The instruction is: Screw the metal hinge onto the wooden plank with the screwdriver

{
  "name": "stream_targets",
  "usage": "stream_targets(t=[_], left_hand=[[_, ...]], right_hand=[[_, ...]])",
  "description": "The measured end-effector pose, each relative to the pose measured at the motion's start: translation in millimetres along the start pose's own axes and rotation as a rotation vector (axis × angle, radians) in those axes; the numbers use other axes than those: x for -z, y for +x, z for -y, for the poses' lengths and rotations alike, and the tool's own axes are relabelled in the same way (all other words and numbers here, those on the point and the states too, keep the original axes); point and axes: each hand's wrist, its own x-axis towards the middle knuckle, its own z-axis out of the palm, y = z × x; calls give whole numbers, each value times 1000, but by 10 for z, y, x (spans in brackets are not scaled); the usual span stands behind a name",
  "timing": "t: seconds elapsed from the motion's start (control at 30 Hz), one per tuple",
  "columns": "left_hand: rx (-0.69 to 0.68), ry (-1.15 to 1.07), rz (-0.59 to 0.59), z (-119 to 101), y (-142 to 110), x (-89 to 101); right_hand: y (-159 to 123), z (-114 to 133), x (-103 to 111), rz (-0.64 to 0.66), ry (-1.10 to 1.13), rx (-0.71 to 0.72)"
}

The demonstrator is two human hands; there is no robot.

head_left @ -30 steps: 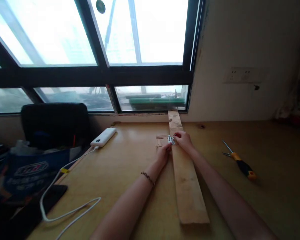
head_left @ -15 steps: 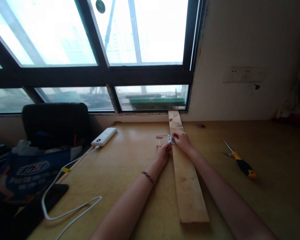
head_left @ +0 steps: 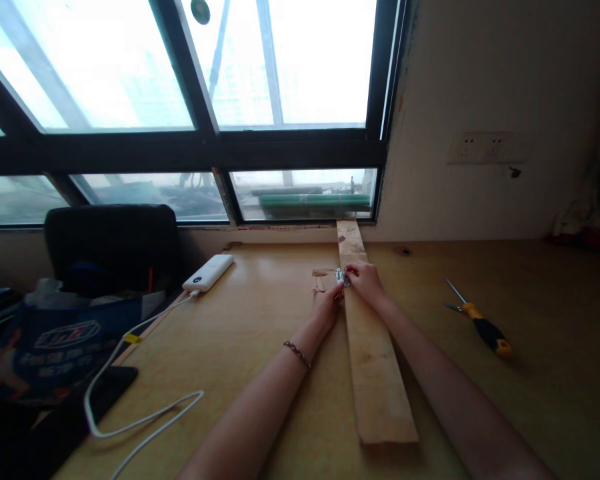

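Metal piece (head_left: 339,275) lies between left hand (head_left: 326,304) and right hand (head_left: 367,281), apparently pinched.

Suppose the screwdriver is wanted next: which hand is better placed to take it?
Probably the right hand: the screwdriver lies on its side of the board, while the left hand is farther off at the board's left edge.

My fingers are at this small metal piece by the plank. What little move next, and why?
I'd probably nudge the small metal piece square to the edge of the plank: it sits there beside the wood block, with the left hand and right hand both at it, while the screwdriver lies apart from them.
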Motion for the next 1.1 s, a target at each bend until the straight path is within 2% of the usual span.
stream_targets(t=[0.53, 0.7, 0.9, 1.03, 1.1], left_hand=[[13, -41, -57, -16, -5, -21], [-28, -7, -9, 10, -6, 5], [-20, 5, 63, 49, 26, 37], [-25, 8, 21, 41, 25, 27], [-32, 8, -7, 31, 21, 20]], right_hand=[[-4, 60, 16, 28, -54, 2], [-2, 78, 2, 10, -86, -38], [26, -5, 9, 22, -14, -95], [12, 9, 14, -17, 0, -42], [6, 4, 8, -32, 44, -58]])
